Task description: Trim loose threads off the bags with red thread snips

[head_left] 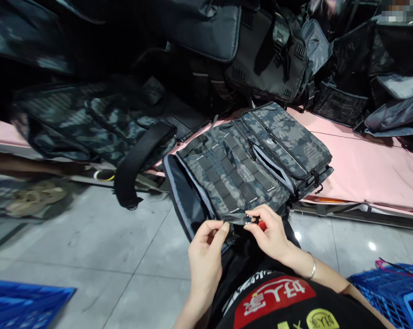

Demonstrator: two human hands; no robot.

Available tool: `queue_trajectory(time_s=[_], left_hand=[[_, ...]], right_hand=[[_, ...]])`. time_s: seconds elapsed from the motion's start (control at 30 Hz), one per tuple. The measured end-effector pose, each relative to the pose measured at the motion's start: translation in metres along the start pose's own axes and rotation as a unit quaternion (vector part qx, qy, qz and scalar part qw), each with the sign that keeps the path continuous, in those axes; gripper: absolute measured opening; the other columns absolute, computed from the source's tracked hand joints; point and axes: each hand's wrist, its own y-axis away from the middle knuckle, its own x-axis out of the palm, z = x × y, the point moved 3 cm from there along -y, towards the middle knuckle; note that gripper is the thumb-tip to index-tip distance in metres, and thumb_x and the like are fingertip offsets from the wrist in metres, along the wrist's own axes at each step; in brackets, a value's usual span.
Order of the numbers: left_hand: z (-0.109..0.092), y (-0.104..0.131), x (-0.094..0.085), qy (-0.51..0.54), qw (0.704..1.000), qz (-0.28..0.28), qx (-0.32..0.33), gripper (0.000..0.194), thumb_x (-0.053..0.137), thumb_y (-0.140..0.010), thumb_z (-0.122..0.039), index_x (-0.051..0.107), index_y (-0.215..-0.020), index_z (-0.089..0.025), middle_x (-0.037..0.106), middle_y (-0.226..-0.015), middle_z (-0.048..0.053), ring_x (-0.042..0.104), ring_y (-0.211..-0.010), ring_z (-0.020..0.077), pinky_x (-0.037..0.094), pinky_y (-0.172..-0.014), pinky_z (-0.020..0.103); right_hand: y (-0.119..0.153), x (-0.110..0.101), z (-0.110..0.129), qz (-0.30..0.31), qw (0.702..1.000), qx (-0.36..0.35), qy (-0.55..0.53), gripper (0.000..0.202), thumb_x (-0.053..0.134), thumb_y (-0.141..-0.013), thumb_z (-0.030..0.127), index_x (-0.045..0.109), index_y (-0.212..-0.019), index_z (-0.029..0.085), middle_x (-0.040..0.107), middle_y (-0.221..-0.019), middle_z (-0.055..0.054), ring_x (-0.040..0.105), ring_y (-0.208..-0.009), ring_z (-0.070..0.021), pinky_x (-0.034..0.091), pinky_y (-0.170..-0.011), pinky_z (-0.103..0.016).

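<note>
A dark camouflage bag (242, 164) lies across the pink surface's edge and my lap, with webbing rows on its panel and a flap pocket (285, 139) on its far right part. At its near edge my left hand (208, 244) pinches the end of a thin grey strip (235, 219). My right hand (270, 230) is closed around a small red-handled tool (262, 225), its dark tip beside the strip's other end. The tool's exact kind is hidden by the fingers. Along the bag's left side a grey-edged opening (189, 196) gapes, showing dark lining.
More camouflage bags (89, 119) and a black pack (268, 59) are piled along the pink surface (357, 178). A black strap (134, 169) hangs over the edge. Blue crates (381, 288) stand at lower right, and blue plastic (24, 301) shows at lower left on the tiled floor.
</note>
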Motion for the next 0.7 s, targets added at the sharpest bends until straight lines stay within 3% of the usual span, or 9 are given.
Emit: queue_trajectory(time_s=[0.23,0.7], left_hand=[[-0.0018,-0.0007,0.0001,0.022,0.999,-0.017,-0.017,0.026,0.072,-0.062,-0.037,0.057,-0.069,-0.017,0.052,-0.064,-0.003,0.043,-0.062,0.0097,0.035,-0.06,0.021],[0.0015,0.0012,0.0011,0.005,0.999,-0.026,0.034,0.024,0.072,-0.063,-0.036,0.058,-0.069,-0.017,0.054,-0.066,-0.003,0.046,-0.063,0.0097,0.039,-0.061,0.02]], right_hand=[[0.0008,-0.0062,0.002,-0.018,0.999,-0.024,0.026,0.011,0.051,-0.09,0.024,0.061,-0.091,0.018,0.061,-0.08,-0.005,0.057,-0.074,-0.0165,0.046,-0.066,-0.029],[0.0038,-0.0049,0.0027,0.004,0.992,-0.074,0.103,0.016,0.05,-0.092,0.027,0.061,-0.096,0.016,0.063,-0.085,-0.007,0.058,-0.079,-0.0181,0.048,-0.07,-0.031]])
